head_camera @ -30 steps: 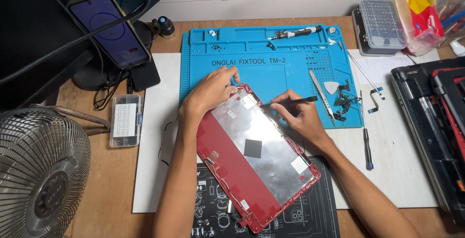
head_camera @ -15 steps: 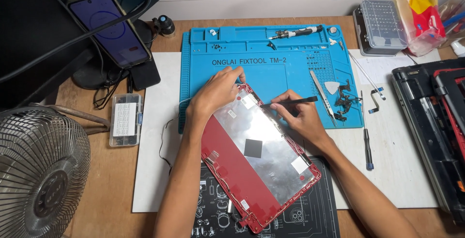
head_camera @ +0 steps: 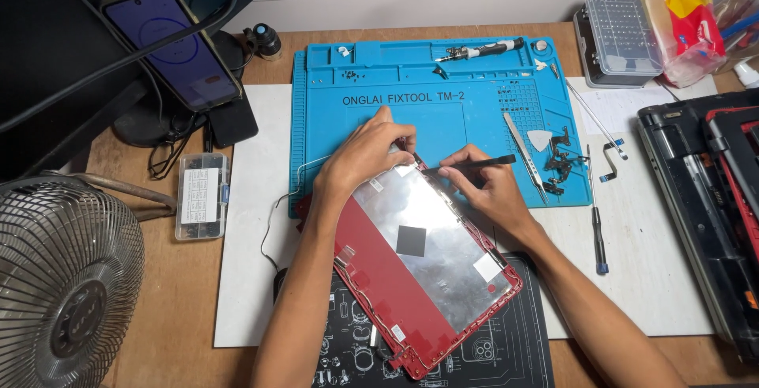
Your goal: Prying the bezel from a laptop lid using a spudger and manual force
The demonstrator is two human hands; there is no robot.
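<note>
1. Red laptop lid with its silver foil-backed panel (head_camera: 419, 254) lies tilted across the blue silicone repair mat (head_camera: 474, 111) on the desk.
2. Left hand (head_camera: 365, 155) presses its top corner, fingers curled down.
3. Right hand (head_camera: 486, 186), grip pinched on a thin black pry tool (head_camera: 474, 164).

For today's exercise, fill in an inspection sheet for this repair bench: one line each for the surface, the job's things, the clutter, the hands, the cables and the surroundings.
Surface: wooden desk under a white sheet, a blue repair mat and a black printed mat.
Job's things: red laptop lid with silvery panel back, lying tilted across the mats; thin black tool.
Clutter: tweezers, screwdriver, loose small parts, clear bit case, small clear box.
Hands: left hand presses the lid's top corner; right hand holds the black tool at the lid's edge.
Cables: thin wire from the lid's left side; black cables by the phone stand.
Surroundings: phone on a stand, fan, opened laptop body.
</note>
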